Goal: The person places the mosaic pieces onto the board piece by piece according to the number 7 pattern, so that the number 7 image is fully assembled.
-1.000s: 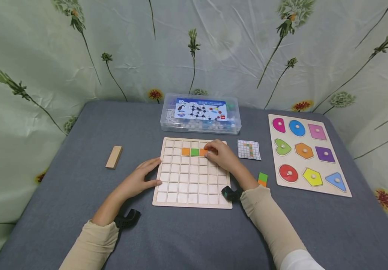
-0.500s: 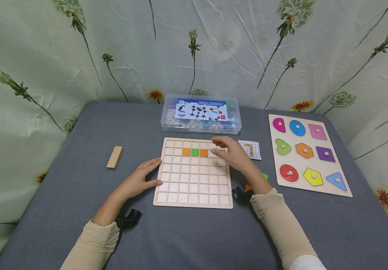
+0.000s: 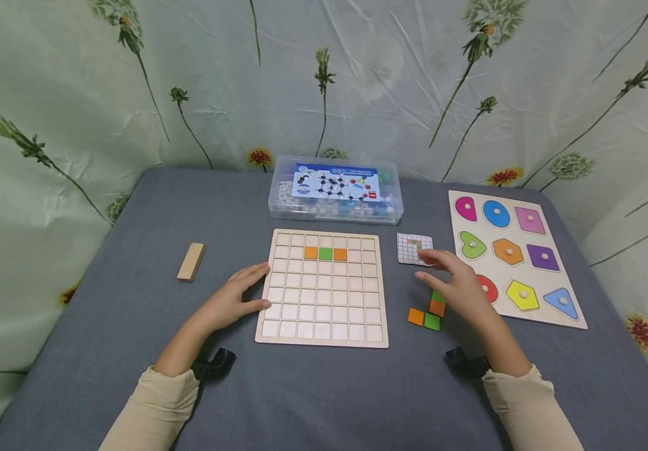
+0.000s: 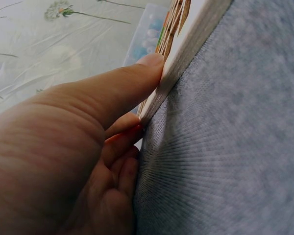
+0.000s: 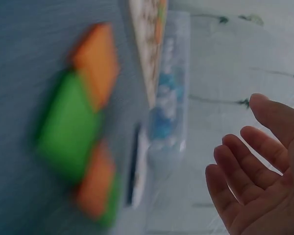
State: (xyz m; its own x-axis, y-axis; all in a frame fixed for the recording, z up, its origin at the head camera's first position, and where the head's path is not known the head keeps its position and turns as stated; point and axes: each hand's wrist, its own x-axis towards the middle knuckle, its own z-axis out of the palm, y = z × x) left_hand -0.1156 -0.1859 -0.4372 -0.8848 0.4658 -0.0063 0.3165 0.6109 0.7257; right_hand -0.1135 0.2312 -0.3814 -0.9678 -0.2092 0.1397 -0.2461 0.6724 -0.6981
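Currently, the L edge of the grid board (image 3: 324,297) is touched by the L hand (image 3: 228,299), its fingers fairly straight, thumb spread. The board is laid flat mid-tabletop (image 3: 307,401), w/ placed tiles (image 3: 326,254) (orange, green, orange) seated side by side in the 2nd row from the far edge, cols 3–5. The R hand (image 3: 462,288) is held near the printed card (image 3: 407,246) & loose tiles (image 3: 435,308), fingers relaxed, nothing gripped; whether the card is touched can't be told. Loose tiles (2 orange, 2 green) are clustered R of the board. A knobbed puzzle (image 3: 504,271) is set farther R, its red circle (image 3: 488,287) partly covered by the R hand. A wood block (image 3: 191,262) is seen far L; a clear plastic box (image 3: 335,216) is placed just behind the board.
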